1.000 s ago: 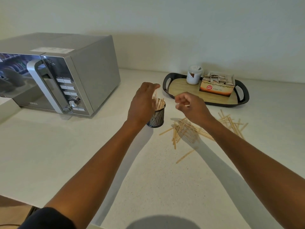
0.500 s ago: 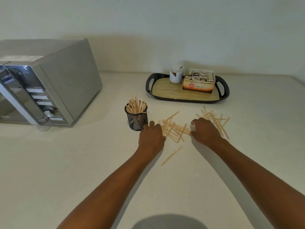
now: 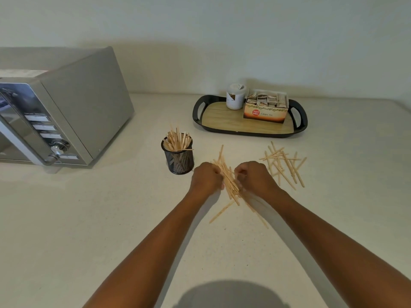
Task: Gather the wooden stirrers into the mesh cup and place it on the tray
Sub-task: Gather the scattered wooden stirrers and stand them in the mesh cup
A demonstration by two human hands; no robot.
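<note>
A black mesh cup [image 3: 179,160] stands on the counter with several wooden stirrers upright in it. Just right of it, a bunch of wooden stirrers [image 3: 229,178] lies pressed together between my two hands. My left hand [image 3: 206,177] curls its fingers against the bunch's left side, and my right hand [image 3: 253,176] curls round its right side. A loose pile of stirrers [image 3: 283,162] lies scattered further right. Two or three single stirrers [image 3: 222,211] lie nearer to me. The black tray [image 3: 250,131] with a wood-look base sits behind.
A silver microwave [image 3: 66,107] stands at the left. On the tray stand a white jar [image 3: 235,96] and a box of tea bags [image 3: 265,107]. The pale counter runs to the wall behind.
My hands came down from the cup to the counter. They have since closed in from either side, pushing the spread stirrers into one tight bunch.
</note>
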